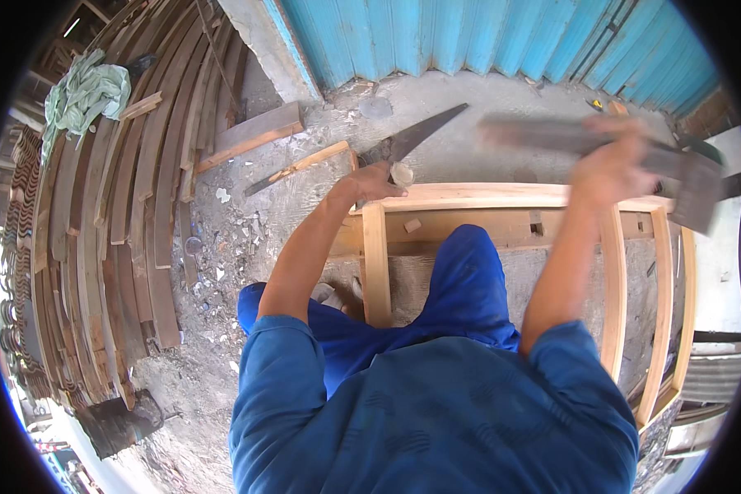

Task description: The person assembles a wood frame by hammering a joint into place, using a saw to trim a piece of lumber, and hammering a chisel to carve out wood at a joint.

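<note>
I list from my remote post: left hand [372, 183] at the timber frame [486, 195]'s far left corner, apparently steadying it, grasp or mere touch I cannot tell; right hand [609, 169] clenched around a motion-blurred grey-brown bar [539, 134], perhaps held mid-length for balance. Frame: pale, squared lengths, spread around the person's blue trousers [469, 276]; handsaw [428, 133], dark tapering blade, on rough concrete floor [502, 95] just beyond the left hand, presumably parked within reach

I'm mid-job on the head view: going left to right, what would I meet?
Pale green crumpled cloth → thick brown wooden plank on the floor → person's bare left hand → dark tapering metal saw blade → person's bare right hand → white flat panel.
</note>
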A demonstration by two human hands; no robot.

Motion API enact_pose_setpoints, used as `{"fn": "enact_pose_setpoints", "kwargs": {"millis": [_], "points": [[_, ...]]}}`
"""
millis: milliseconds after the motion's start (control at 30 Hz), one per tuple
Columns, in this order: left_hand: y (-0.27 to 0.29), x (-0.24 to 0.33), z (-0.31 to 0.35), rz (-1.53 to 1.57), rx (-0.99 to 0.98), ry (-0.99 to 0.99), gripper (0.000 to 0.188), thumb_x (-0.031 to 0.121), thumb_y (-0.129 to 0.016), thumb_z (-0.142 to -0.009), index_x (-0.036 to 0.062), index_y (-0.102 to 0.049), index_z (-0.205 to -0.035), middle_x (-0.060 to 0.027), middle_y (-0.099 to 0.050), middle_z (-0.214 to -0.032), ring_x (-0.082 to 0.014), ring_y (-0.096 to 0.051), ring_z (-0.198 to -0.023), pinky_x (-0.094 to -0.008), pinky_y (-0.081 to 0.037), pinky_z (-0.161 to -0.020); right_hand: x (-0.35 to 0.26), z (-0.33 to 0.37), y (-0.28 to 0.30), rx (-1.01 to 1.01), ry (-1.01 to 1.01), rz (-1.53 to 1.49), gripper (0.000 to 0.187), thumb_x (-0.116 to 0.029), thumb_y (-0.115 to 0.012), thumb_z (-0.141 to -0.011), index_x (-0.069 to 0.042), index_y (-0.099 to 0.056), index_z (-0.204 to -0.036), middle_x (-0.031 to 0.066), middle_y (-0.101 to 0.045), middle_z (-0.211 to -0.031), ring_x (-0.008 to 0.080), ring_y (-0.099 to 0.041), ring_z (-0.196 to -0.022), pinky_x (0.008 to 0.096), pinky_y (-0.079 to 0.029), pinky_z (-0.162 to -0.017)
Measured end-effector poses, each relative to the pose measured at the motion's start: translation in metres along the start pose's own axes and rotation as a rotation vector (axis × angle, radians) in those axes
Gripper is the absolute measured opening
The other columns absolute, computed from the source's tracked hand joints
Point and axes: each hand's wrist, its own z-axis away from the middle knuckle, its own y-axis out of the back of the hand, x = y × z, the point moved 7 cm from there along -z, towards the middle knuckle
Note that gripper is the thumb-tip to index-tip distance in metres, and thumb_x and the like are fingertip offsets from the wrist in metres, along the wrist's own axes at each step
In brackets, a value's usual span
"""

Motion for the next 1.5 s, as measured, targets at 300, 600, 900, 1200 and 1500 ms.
{"fn": "enact_pose_setpoints", "kwargs": {"millis": [300, 600, 900, 1200, 1500], "points": [[-0.006, -0.039, -0.02, 0.02, 0.059, -0.025, 0.08, 0.041, -0.081, -0.079, -0.0032, -0.047, -0.137, -0.0219, -0.059, -0.132, -0.0323, -0.057, -0.123, -0.0359, -0.043, -0.106, 0.069, 0.196, -0.036, -0.97, -0.853, 0.133, 0.019, -0.015, -0.067, -0.087, -0.001, -0.058, -0.098, 0.0056, -0.061, -0.07, 0.0134, -0.057, -0.052, 0.0315, -0.048, -0.05], [-0.002, -0.006, 0.0, 0.08, 0.073, -0.043, 0.077, 0.035, -0.08, -0.079, -0.0035, -0.048, -0.138, -0.0248, -0.059, -0.133, -0.0329, -0.057, -0.124, -0.0356, -0.043, -0.106, 0.052, 0.111, -0.026, -0.321, -0.36, 0.035, 0.025, -0.019, -0.063, -0.093, 0.004, -0.057, -0.1, 0.0112, -0.068, -0.077, 0.0213, -0.065, -0.066, 0.038, -0.054, -0.071], [-0.014, -0.014, -0.011, 0.071, 0.047, -0.099, 0.067, 0.035, -0.079, -0.081, 0.0022, -0.053, -0.134, -0.0182, -0.066, -0.123, -0.0267, -0.065, -0.108, -0.0356, -0.051, -0.094, 0.061, 0.198, -0.035, -0.963, -0.938, 0.059, 0.03, -0.016, -0.069, -0.086, 0.005, -0.056, -0.103, 0.0098, -0.064, -0.074, 0.0165, -0.061, -0.056, 0.0319, -0.051, -0.055], [-0.016, -0.015, -0.007, -0.051, -0.013, -0.117, 0.066, 0.032, -0.079, -0.081, 0.0017, -0.053, -0.133, -0.0187, -0.064, -0.126, -0.0276, -0.064, -0.11, -0.0354, -0.05, -0.094, 0.068, 0.219, -0.054, -0.721, -0.24, 0.209, 0.043, -0.019, -0.065, -0.086, 0.007, -0.049, -0.117, 0.0223, -0.066, -0.091, 0.0353, -0.066, -0.087, 0.0442, -0.05, -0.083], [0.02, -0.118, 0.028, 0.514, 0.492, -0.235, 0.027, 0.018, -0.075, -0.084, 0.0073, -0.064, -0.106, -0.0027, -0.067, -0.086, -0.0135, -0.062, -0.078, -0.0318, -0.052, -0.072, 0.067, 0.264, -0.031, -1.174, -1.048, 0.009, 0.024, -0.01, -0.065, -0.087, 0.005, -0.06, -0.105, 0.0095, -0.064, -0.077, 0.013, -0.059, -0.055, 0.0312, -0.05, -0.053]]}}
